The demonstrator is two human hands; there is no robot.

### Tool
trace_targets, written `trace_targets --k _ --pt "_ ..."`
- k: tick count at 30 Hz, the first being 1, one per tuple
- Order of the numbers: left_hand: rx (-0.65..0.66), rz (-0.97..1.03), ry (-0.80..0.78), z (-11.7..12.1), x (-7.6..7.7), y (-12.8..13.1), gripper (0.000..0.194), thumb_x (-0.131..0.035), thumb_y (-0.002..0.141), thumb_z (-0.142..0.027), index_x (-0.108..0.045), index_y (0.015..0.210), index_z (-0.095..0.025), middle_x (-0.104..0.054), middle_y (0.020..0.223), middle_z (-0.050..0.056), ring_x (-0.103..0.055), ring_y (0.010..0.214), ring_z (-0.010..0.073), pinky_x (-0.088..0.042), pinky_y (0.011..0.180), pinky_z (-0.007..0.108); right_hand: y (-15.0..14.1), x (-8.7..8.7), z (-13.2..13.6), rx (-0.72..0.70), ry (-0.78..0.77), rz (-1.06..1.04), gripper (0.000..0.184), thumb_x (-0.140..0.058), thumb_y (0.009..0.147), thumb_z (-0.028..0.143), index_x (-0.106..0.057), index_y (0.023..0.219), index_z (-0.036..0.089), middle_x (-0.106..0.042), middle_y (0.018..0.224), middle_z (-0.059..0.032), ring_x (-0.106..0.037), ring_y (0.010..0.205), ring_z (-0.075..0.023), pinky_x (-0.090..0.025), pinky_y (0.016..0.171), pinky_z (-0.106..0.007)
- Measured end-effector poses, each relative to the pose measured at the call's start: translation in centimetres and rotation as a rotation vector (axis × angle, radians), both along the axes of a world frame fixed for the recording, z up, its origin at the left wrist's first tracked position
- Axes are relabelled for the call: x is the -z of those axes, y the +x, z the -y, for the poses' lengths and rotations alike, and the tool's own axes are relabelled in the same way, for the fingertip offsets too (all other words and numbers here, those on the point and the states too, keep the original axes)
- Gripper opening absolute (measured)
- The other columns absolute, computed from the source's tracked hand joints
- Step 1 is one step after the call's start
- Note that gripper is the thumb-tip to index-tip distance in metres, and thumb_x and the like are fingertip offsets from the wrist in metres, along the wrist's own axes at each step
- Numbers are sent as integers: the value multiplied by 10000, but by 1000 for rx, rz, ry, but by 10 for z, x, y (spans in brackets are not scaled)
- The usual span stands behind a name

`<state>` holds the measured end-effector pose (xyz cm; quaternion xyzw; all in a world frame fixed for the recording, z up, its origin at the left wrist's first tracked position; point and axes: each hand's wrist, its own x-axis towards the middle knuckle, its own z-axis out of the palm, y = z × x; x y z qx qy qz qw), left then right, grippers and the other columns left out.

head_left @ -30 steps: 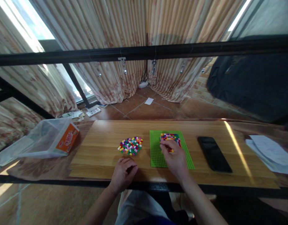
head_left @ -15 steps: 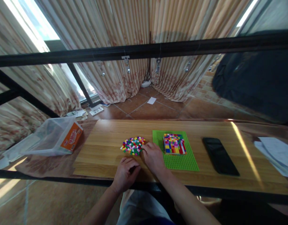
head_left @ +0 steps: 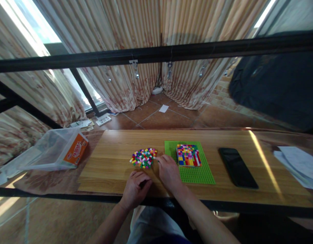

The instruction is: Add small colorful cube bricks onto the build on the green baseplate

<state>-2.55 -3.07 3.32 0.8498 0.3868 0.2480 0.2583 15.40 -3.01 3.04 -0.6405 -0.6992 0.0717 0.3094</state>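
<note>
A pile of small multicoloured bricks (head_left: 143, 158) lies on the wooden board (head_left: 108, 159). To its right is a green baseplate (head_left: 197, 173) with a block of coloured bricks (head_left: 188, 155) built on its far half. My right hand (head_left: 168, 171) rests between the pile and the baseplate, fingertips at the pile's right edge, fingers curled; whether it holds a brick is hidden. My left hand (head_left: 135, 188) lies near the board's front edge, loosely curled into a fist below the pile.
A black phone (head_left: 237, 167) lies right of the baseplate. White papers (head_left: 297, 166) sit at the far right. A clear plastic box with an orange label (head_left: 54, 150) lies on its side at the left. A black bar crosses above the table.
My right hand left the built bricks on the baseplate and moved left to the edge of the loose pile. My left hand stayed in place.
</note>
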Motion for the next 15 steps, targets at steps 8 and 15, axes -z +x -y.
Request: trace_targets --k 8,15 --pt "-2 -3 -4 -1 -1 0 166 -527 889 -263 -613 758 -209 -661 750 14 -601 761 160 -404 781 328 33 -20 30 124 86 -246 229 -452 908 214 -665 989 189 -650 920 -82 -597 885 -201 -486 793 -333" --pt "-9 -16 -2 -2 2 0 171 -525 891 -282 -619 768 -209 -667 763 19 -600 760 164 -410 795 339 82 -20 49 400 77 -414 284 -527 871 416 -671 955 187 -700 932 -86 -638 765 -191 -496 708 -324"
